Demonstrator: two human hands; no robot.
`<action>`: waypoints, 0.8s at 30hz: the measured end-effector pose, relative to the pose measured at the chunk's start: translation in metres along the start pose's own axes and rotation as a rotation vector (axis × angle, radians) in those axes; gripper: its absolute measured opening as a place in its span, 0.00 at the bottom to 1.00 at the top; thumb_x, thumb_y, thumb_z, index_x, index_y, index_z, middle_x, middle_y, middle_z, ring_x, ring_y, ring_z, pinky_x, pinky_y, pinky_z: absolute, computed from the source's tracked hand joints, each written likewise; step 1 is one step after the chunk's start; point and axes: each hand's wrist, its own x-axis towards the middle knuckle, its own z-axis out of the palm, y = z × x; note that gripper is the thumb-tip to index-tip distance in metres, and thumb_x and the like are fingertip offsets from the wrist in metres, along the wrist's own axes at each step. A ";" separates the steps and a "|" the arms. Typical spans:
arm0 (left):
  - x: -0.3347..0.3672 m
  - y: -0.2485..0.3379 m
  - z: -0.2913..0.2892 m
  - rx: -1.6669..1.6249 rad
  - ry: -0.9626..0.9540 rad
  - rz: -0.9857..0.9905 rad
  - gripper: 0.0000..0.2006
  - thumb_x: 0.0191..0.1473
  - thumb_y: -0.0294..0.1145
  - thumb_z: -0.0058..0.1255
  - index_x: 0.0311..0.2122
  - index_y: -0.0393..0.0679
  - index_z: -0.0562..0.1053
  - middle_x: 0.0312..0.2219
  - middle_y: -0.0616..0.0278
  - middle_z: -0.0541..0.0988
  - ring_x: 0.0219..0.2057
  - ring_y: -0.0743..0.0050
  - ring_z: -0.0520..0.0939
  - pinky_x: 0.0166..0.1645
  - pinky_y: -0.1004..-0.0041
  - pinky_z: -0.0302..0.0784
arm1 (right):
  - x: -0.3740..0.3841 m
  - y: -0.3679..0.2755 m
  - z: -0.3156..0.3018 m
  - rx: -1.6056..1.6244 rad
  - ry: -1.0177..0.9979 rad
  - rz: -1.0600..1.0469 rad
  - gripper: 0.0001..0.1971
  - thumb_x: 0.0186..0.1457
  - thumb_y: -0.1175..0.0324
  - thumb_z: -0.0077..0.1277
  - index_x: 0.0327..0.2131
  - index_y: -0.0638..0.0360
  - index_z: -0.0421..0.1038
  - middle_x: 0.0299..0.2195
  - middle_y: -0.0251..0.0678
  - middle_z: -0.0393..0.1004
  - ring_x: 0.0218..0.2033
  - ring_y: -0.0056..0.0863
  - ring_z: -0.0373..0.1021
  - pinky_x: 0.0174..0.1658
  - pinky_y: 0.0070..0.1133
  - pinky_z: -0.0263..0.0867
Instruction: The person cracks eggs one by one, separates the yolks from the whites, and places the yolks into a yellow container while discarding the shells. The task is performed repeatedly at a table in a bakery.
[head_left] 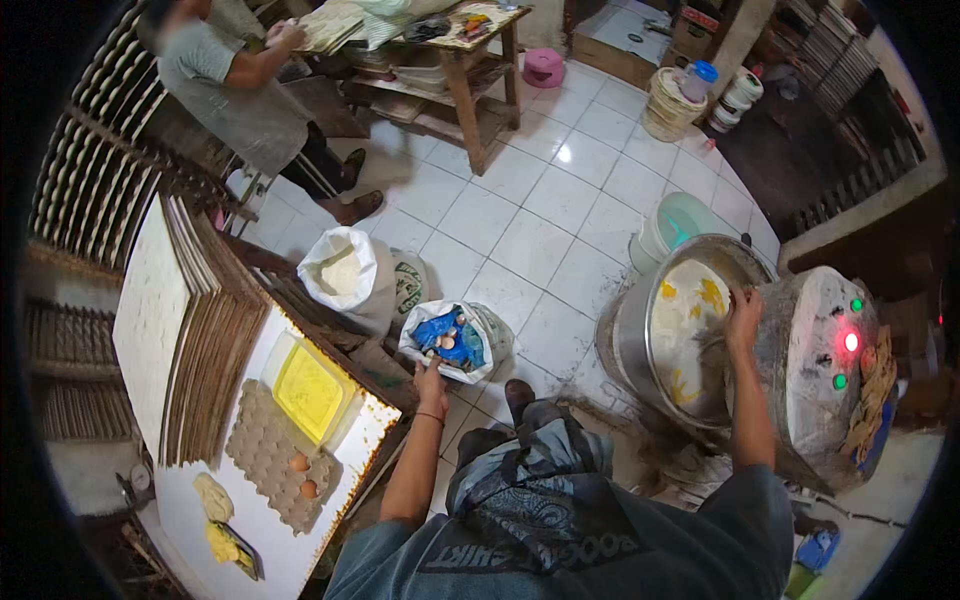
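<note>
My left hand [430,385] reaches down to the near rim of a white sack [492,340]. Its fingers look a little apart, with nothing plain between them. Inside the sack lie crumpled blue plastic [460,350] and several broken eggshells [447,342]. On the right, my right hand [743,315] is at the inner right side of a large metal mixing bowl [655,345], fingers bent and apart, holding nothing that I can see. White powder and yellow egg yolk [711,297] lie in that bowl. The fingertips of both hands are small and partly hidden.
An egg tray [270,450] with two brown eggs [304,476] and a yellow-filled tub [312,390] are on the left table. A flour sack [345,280] stands on the floor. The mixer's lit panel [828,335] is beside my right arm. Another person [240,100] works far left.
</note>
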 end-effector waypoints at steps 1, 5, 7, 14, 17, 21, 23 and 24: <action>-0.006 0.004 -0.002 0.102 -0.028 0.047 0.27 0.48 0.31 0.50 0.53 0.35 0.60 0.43 0.56 0.69 0.40 0.68 0.72 0.44 0.70 0.67 | -0.005 -0.004 0.007 0.257 -0.007 0.098 0.12 0.51 0.73 0.45 0.41 0.59 0.68 0.34 0.39 0.67 0.36 0.33 0.65 0.37 0.26 0.64; -0.108 0.080 0.044 0.348 -0.197 -0.102 0.20 0.52 0.32 0.45 0.50 0.38 0.64 0.41 0.63 0.72 0.41 0.77 0.72 0.46 0.78 0.65 | -0.040 -0.056 0.037 1.536 -0.302 0.805 0.14 0.52 0.73 0.47 0.44 0.62 0.65 0.30 0.31 0.69 0.30 0.20 0.66 0.32 0.16 0.65; -0.132 0.083 0.037 0.405 -0.308 -0.037 0.20 0.52 0.34 0.46 0.50 0.38 0.64 0.42 0.63 0.72 0.41 0.75 0.71 0.46 0.76 0.65 | -0.058 -0.129 0.047 1.744 -0.530 0.805 0.18 0.51 0.73 0.46 0.47 0.56 0.61 0.32 0.32 0.68 0.34 0.21 0.66 0.32 0.15 0.64; -0.206 0.107 0.009 0.710 -0.378 0.128 0.21 0.53 0.38 0.46 0.50 0.41 0.65 0.43 0.56 0.71 0.44 0.67 0.72 0.46 0.72 0.68 | -0.093 -0.337 0.098 1.375 -1.355 0.746 0.31 0.46 0.69 0.47 0.56 0.51 0.50 0.49 0.42 0.57 0.48 0.37 0.57 0.47 0.31 0.59; -0.234 0.129 -0.002 0.758 -0.330 0.195 0.21 0.53 0.38 0.47 0.50 0.40 0.65 0.42 0.56 0.71 0.43 0.66 0.73 0.46 0.71 0.68 | -0.086 -0.393 0.127 1.007 -0.990 0.337 0.32 0.45 0.66 0.49 0.55 0.52 0.51 0.49 0.49 0.55 0.53 0.42 0.53 0.52 0.36 0.53; -0.247 0.133 -0.031 0.646 -0.277 0.205 0.20 0.53 0.37 0.47 0.49 0.40 0.66 0.45 0.58 0.70 0.46 0.67 0.71 0.48 0.72 0.66 | -0.048 -0.507 0.039 1.334 -0.633 -0.658 0.18 0.44 0.70 0.50 0.42 0.58 0.65 0.38 0.45 0.65 0.42 0.38 0.64 0.47 0.30 0.59; -0.252 0.136 -0.036 0.586 -0.244 0.196 0.19 0.53 0.36 0.47 0.49 0.40 0.66 0.45 0.59 0.70 0.46 0.69 0.71 0.49 0.72 0.65 | -0.067 -0.596 -0.033 1.396 -0.688 -0.946 0.15 0.43 0.66 0.50 0.37 0.58 0.68 0.33 0.45 0.69 0.37 0.44 0.67 0.41 0.32 0.63; -0.257 0.132 -0.044 0.530 -0.212 0.199 0.19 0.53 0.35 0.46 0.49 0.40 0.66 0.45 0.59 0.70 0.46 0.69 0.71 0.50 0.72 0.65 | -0.066 -0.605 -0.125 1.382 -1.146 -1.121 0.16 0.39 0.62 0.51 0.33 0.59 0.70 0.35 0.46 0.69 0.40 0.45 0.66 0.40 0.32 0.63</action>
